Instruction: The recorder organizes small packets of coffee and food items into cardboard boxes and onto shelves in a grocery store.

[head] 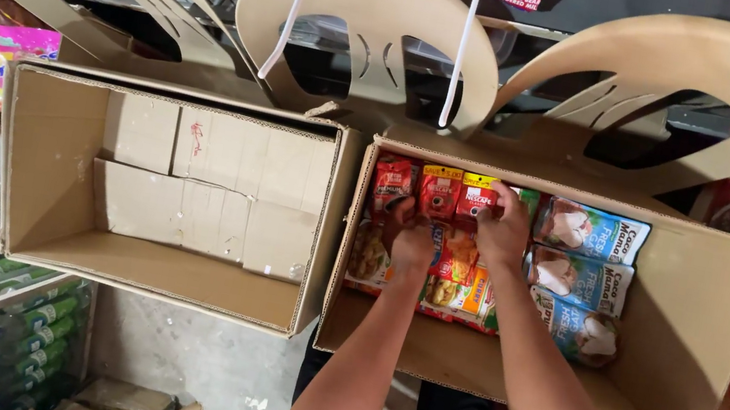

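An empty cardboard box (pixel 161 199) sat at the left, its flaps folded flat inside. Beside it, the right-hand box (pixel 704 325) held red sachets (pixel 437 191) in a row, orange packets (pixel 458 272) below them and teal pouches (pixel 584 279) at the right. The left hand (pixel 406 237) had its grip curled down among the orange packets; whether it clasped one could not be told. The right hand (pixel 503 227) pinched a red sachet. Lifting straight up would best keep the rows tidy.
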